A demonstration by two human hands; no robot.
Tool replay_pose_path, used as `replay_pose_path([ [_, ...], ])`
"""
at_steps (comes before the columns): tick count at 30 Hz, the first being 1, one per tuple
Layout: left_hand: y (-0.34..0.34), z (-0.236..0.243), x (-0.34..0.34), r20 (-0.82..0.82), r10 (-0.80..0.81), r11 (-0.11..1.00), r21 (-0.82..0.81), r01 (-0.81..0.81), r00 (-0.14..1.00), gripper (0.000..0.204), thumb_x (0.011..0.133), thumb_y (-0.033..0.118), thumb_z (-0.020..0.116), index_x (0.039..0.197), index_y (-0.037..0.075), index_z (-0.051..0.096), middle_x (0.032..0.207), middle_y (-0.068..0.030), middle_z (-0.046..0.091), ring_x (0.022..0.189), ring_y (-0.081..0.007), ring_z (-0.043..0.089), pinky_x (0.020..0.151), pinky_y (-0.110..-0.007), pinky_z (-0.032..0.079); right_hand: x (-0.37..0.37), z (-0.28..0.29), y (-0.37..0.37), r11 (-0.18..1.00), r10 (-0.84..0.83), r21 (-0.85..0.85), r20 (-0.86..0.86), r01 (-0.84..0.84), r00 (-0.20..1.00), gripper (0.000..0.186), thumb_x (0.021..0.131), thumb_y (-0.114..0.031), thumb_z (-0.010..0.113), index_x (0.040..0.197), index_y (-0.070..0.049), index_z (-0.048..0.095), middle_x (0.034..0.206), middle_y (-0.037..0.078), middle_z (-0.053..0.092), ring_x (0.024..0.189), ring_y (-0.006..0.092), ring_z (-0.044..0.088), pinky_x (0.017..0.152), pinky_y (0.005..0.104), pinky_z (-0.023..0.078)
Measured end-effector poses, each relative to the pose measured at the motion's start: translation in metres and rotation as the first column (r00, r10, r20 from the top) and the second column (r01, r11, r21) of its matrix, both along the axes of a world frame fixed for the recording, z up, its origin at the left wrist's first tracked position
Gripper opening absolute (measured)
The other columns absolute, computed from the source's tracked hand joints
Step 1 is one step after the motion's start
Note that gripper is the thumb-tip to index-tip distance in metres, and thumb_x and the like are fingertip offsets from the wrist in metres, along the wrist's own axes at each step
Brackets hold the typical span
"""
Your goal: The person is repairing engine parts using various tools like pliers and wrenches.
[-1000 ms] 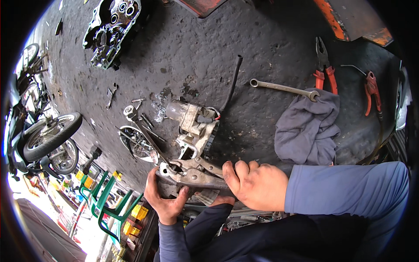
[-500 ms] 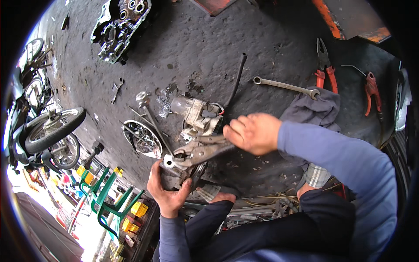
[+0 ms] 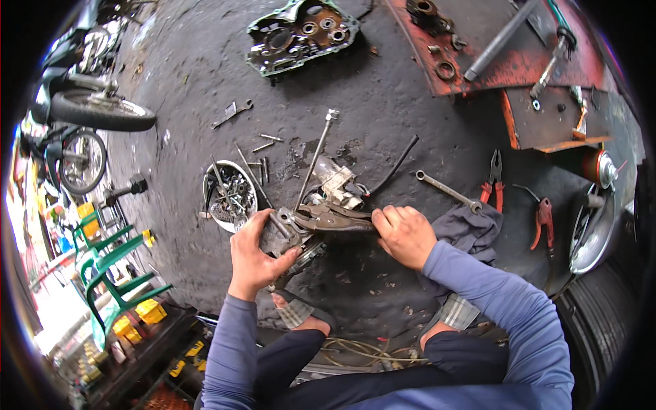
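In the head view, near the frame's centre, the left hand [image 3: 254,263] curls around a grey metal casting [image 3: 276,240] and the right hand [image 3: 408,237] wraps the handle ends of dull steel locking pliers [image 3: 333,221]; a firm brace and steady force seem best. The pliers lie more level than half a second ago.

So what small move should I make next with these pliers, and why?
Perhaps turn the locking pliers slightly with your right hand, since it grips their handle ends while your left hand holds the metal housing beside their jaws.
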State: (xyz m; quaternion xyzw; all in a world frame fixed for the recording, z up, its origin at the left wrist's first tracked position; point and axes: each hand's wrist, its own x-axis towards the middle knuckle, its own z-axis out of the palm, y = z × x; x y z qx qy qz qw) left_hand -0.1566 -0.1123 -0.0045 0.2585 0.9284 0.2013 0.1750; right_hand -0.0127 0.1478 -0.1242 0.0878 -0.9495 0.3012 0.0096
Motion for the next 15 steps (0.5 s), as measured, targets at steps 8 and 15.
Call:
replay_pose_path([
  [8,0.019,0.009,0.02,-0.048,0.061,0.998,0.032,-0.059,0.997,0.069,0.058,0.027,0.088,0.116,-0.003,0.063,0.105,-0.0201,0.069,0.099,-0.0365,0.069,0.089,-0.04,0.054,0.005,-0.005,-0.011,0.989,-0.042,-0.123,0.271,0.077,0.962,0.026,0.079,-0.01,0.066,0.099,-0.003,0.052,0.09,0.017,0.059,0.083,0.0373,0.065,0.074,0.047,0.053],
  [15,0.026,0.011,0.043,-0.122,0.122,0.992,0.053,-0.116,0.985,0.066,0.058,0.024,0.086,0.115,0.002,0.062,0.111,-0.017,0.068,0.104,-0.0388,0.065,0.094,-0.042,0.051,0.013,-0.015,-0.001,0.981,0.009,-0.193,0.185,0.028,0.983,0.025,0.08,-0.012,0.066,0.1,-0.006,0.053,0.094,0.017,0.059,0.083,0.038,0.065,0.074,0.0482,0.054],
])
